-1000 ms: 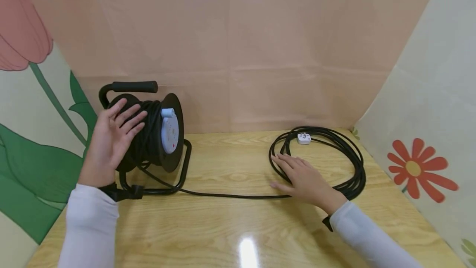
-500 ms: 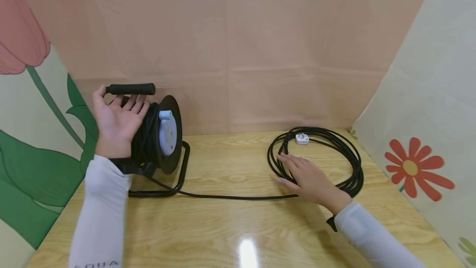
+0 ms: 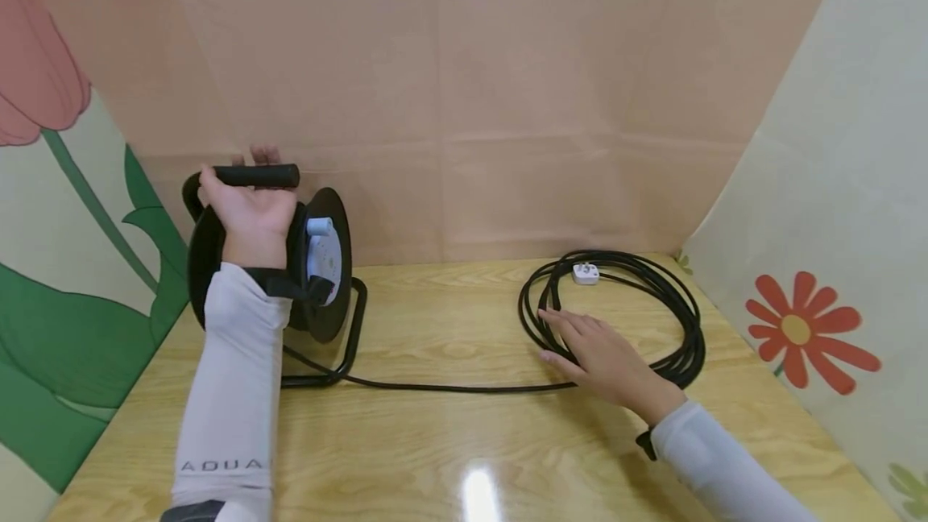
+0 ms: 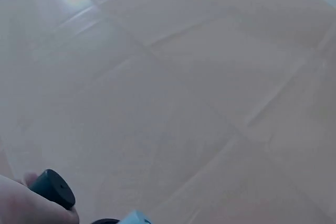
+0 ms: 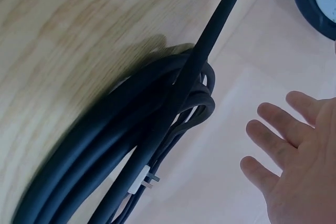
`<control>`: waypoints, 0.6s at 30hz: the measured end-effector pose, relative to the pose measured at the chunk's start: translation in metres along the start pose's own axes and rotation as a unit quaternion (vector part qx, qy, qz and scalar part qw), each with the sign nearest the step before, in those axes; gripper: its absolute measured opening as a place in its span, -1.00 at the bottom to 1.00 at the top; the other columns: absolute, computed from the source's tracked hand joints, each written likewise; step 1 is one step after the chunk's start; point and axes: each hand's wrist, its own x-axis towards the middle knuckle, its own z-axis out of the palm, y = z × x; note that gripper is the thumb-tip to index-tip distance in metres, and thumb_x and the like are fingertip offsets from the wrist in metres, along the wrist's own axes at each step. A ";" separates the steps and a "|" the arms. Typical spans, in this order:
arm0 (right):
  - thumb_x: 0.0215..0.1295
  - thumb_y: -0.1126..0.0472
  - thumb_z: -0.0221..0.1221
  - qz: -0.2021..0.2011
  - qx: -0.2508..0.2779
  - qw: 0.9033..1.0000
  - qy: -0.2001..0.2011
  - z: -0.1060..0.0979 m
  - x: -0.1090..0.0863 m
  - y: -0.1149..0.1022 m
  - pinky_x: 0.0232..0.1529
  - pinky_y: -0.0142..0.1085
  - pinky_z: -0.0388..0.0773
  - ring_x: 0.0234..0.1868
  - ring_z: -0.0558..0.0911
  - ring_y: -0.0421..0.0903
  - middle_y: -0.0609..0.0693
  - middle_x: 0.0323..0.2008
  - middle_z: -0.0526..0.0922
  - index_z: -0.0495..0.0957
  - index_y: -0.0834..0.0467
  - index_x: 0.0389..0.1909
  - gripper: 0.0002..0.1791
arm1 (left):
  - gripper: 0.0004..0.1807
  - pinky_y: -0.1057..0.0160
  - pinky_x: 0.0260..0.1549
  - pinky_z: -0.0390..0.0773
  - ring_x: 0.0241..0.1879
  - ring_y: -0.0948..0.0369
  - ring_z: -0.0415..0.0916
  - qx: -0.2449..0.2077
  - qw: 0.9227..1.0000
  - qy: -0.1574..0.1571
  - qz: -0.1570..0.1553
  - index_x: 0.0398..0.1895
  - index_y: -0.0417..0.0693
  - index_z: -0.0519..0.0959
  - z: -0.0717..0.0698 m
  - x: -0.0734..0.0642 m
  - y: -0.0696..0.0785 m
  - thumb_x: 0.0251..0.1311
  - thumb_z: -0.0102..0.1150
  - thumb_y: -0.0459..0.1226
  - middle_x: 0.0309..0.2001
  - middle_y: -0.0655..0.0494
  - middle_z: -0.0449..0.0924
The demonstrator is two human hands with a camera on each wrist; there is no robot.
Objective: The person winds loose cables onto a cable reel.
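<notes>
A black cable reel (image 3: pixel 339 304) with a pale blue socket face (image 3: pixel 329 260) stands at the left in the head view. My left hand (image 3: pixel 255 220) is palm up under its black carrying handle (image 3: pixel 275 176). The fingertips show behind and above the handle, the thumb lies out to the left, and contact is partly hidden. In the left wrist view the handle's end (image 4: pixel 56 190) pokes out beside the hand. My right hand (image 3: pixel 609 361), fingers extended, hovers near the loose black cable coil (image 3: pixel 689 337); the right wrist view shows the fingers apart from the cable. A white plug (image 3: pixel 586 274) lies in the coil.
A single cable run (image 3: pixel 449 388) crosses the wooden table (image 3: pixel 391 449) from reel to coil. The reel's tubular frame (image 3: pixel 355 337) rests on the table. A pinkish backdrop (image 3: pixel 507 103) rises behind, with flower-printed sheets (image 3: pixel 834 184) at both sides.
My left hand has moved up and to the right, from in front of the drum to under the handle, its fingers passing behind it. The right hand is nearly still.
</notes>
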 end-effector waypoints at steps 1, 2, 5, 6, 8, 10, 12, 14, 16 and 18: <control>0.49 -0.21 0.04 0.002 0.003 1.000 0.001 0.000 -0.001 0.000 0.32 0.18 0.25 0.37 0.37 0.17 0.13 0.40 0.37 0.24 0.15 0.49 -0.27 | -0.46 0.01 -0.15 0.45 -0.30 -0.04 0.51 -0.003 1.000 -0.005 0.003 -0.15 -0.06 0.40 0.000 0.002 -0.002 0.42 -0.10 0.25 -0.24 -0.09 0.50; 0.50 -0.21 0.03 0.004 0.005 1.000 0.002 0.000 -0.002 0.000 0.32 0.18 0.25 0.37 0.37 0.17 0.13 0.40 0.37 0.24 0.15 0.49 -0.27 | -0.42 0.02 -0.24 0.44 -0.39 -0.04 0.47 -0.004 1.000 -0.011 0.006 -0.24 -0.10 0.37 0.000 0.003 -0.004 0.43 -0.13 0.26 -0.33 -0.11 0.47; 0.50 -0.21 0.03 0.009 0.007 1.000 0.001 0.001 -0.004 0.001 0.32 0.18 0.25 0.37 0.37 0.16 0.12 0.40 0.37 0.23 0.15 0.49 -0.27 | -0.33 0.05 -0.44 0.38 -0.53 -0.02 0.34 0.001 0.999 -0.034 0.018 -0.42 -0.18 0.30 -0.001 0.005 -0.008 0.44 -0.21 0.28 -0.50 -0.11 0.36; 0.50 -0.21 0.03 0.010 0.006 1.000 0.001 0.001 -0.004 0.002 0.32 0.18 0.25 0.37 0.37 0.16 0.12 0.40 0.38 0.24 0.15 0.49 -0.27 | -0.31 0.06 -0.47 0.36 -0.55 -0.01 0.31 0.005 0.999 -0.040 0.022 -0.46 -0.19 0.28 -0.001 0.005 -0.009 0.43 -0.23 0.28 -0.52 -0.10 0.33; 0.50 -0.22 0.02 0.012 0.005 1.000 -0.002 0.002 -0.005 0.002 0.33 0.18 0.25 0.37 0.37 0.16 0.12 0.40 0.37 0.23 0.14 0.50 -0.27 | -0.29 0.07 -0.52 0.36 -0.58 0.00 0.30 0.014 0.999 -0.038 0.029 -0.51 -0.20 0.26 -0.001 0.005 -0.010 0.43 -0.24 0.28 -0.55 -0.09 0.31; 0.50 -0.23 0.01 0.015 0.006 1.000 -0.005 0.002 -0.006 0.002 0.33 0.18 0.24 0.38 0.36 0.16 0.12 0.40 0.37 0.22 0.13 0.50 -0.27 | -0.29 0.08 -0.53 0.36 -0.59 0.01 0.30 0.029 0.998 -0.032 0.036 -0.53 -0.20 0.26 0.000 0.005 -0.011 0.43 -0.25 0.28 -0.57 -0.08 0.30; 0.51 -0.23 0.00 0.017 0.007 1.000 -0.007 0.002 -0.006 0.002 0.33 0.18 0.24 0.39 0.35 0.16 0.11 0.41 0.36 0.21 0.11 0.51 -0.27 | -0.28 0.09 -0.54 0.33 -0.60 0.01 0.30 0.041 0.998 -0.026 0.039 -0.53 -0.20 0.25 0.002 0.005 -0.011 0.43 -0.26 0.28 -0.58 -0.07 0.29; 0.51 -0.20 0.02 0.018 0.009 1.000 -0.009 0.002 -0.006 0.001 0.33 0.18 0.23 0.39 0.34 0.17 0.12 0.41 0.36 0.21 0.11 0.51 -0.28 | -0.28 0.09 -0.54 0.33 -0.59 0.01 0.30 0.051 0.997 -0.025 0.043 -0.53 -0.20 0.25 0.003 0.005 -0.012 0.43 -0.27 0.28 -0.60 -0.07 0.30; 0.50 -0.18 0.05 0.017 0.010 1.000 -0.009 0.002 -0.006 0.000 0.33 0.18 0.23 0.39 0.35 0.16 0.11 0.41 0.36 0.21 0.12 0.51 -0.28 | -0.28 0.10 -0.53 0.33 -0.59 0.01 0.29 0.057 0.997 -0.023 0.046 -0.53 -0.20 0.24 0.003 0.004 -0.012 0.43 -0.27 0.29 -0.60 -0.07 0.30; 0.49 -0.15 0.07 0.017 0.011 1.000 -0.010 0.002 -0.006 0.000 0.33 0.19 0.23 0.38 0.35 0.17 0.11 0.41 0.36 0.22 0.13 0.50 -0.28 | -0.27 0.10 -0.53 0.35 -0.60 0.01 0.29 0.062 0.997 -0.021 0.049 -0.53 -0.20 0.24 0.003 0.004 -0.011 0.42 -0.27 0.29 -0.61 -0.07 0.30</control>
